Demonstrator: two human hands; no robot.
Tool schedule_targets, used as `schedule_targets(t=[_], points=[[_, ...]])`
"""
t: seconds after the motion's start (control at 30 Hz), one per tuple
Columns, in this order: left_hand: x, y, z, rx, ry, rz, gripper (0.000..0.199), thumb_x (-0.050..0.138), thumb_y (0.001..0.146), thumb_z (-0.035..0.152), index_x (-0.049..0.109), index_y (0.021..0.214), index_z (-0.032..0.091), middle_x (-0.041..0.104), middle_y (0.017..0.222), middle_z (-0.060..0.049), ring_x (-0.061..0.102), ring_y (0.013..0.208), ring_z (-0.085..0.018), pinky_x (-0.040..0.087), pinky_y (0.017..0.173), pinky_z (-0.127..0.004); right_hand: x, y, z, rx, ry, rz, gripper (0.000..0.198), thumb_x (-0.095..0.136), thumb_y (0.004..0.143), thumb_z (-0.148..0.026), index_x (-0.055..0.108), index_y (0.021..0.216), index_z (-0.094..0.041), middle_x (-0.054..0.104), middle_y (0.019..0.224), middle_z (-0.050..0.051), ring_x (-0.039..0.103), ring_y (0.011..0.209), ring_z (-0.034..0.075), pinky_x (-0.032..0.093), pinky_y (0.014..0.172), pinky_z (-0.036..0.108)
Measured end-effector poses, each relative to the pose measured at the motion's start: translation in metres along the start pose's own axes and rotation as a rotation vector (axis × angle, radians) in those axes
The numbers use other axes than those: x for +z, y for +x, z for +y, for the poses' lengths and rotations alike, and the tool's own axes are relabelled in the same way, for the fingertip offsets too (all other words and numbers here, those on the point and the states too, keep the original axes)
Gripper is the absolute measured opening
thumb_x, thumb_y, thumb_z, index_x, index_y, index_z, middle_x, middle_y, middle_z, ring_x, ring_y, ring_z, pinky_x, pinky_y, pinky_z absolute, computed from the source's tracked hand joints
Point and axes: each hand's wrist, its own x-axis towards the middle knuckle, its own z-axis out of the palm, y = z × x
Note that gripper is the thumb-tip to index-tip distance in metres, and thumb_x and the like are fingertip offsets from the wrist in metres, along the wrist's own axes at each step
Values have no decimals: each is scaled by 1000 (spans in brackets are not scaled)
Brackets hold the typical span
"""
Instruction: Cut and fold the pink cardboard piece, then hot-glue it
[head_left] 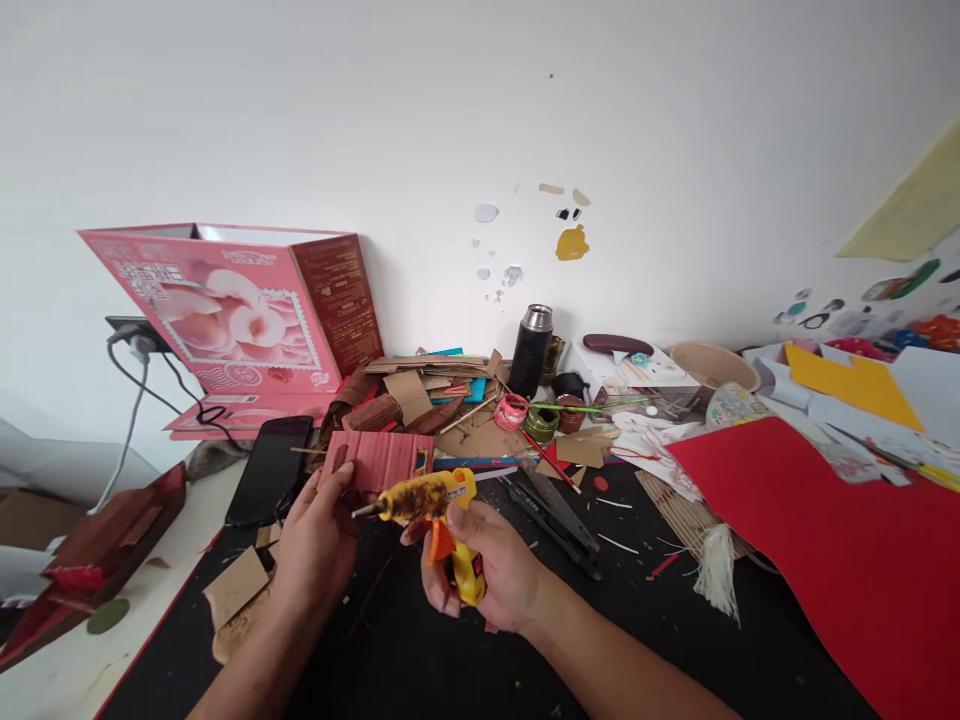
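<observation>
My right hand (499, 560) is wrapped round the handle of a yellow hot glue gun (427, 497) with an orange trigger and brown smears on its body. Its metal nozzle points left, towards my left hand (319, 535). Between the thumb and fingers of that hand is a pink piece of corrugated cardboard (382, 455), held up behind the gun. A small cut-out shows at the cardboard's right end. Whether the nozzle touches the cardboard, I cannot tell.
A green-black utility knife (551, 525) lies right of my hands. Behind are cardboard scraps (409, 395), paint jars (541, 422) and a black flask (531, 350). A phone (268, 470) and a pink box (247, 320) stand left; red sheet (825, 540) covers the right.
</observation>
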Motion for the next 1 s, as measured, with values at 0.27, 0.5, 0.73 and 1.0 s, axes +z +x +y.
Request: schedule_targets(t=[0.27, 0.5, 0.73, 1.0], points=[[-3, 3, 0, 12, 14, -52, 37, 91, 59, 27, 72, 88, 16, 67, 69, 2, 61, 52, -13, 47, 45, -22, -7, -3, -9, -54, -18, 182, 55, 78, 85, -68, 66, 78, -15, 52, 47, -5, 44, 39, 9, 28, 42, 23], [-3, 3, -3, 38, 23, -84, 40, 92, 60, 29, 69, 90, 17, 66, 72, 3, 59, 52, -12, 45, 45, -22, -1, -3, -10, -6, 61, 155, 54, 75, 86, -70, 65, 82, -17, 53, 52, -5, 45, 43, 10, 26, 44, 24], [-1, 1, -4, 68, 59, -98, 36, 90, 61, 30, 68, 87, 17, 66, 74, 2, 59, 56, -12, 45, 48, -22, 0, 1, 3, 43, 126, -11, 61, 67, 89, -75, 70, 98, -15, 66, 61, 1, 58, 48, 15, 37, 44, 25], [1, -2, -4, 81, 118, -111, 29, 86, 63, 29, 67, 82, 18, 66, 69, 1, 57, 55, -13, 44, 47, -22, -1, -2, 4, 52, 42, -48, 64, 66, 89, -75, 69, 101, -12, 70, 63, 4, 68, 51, 19, 48, 46, 26]])
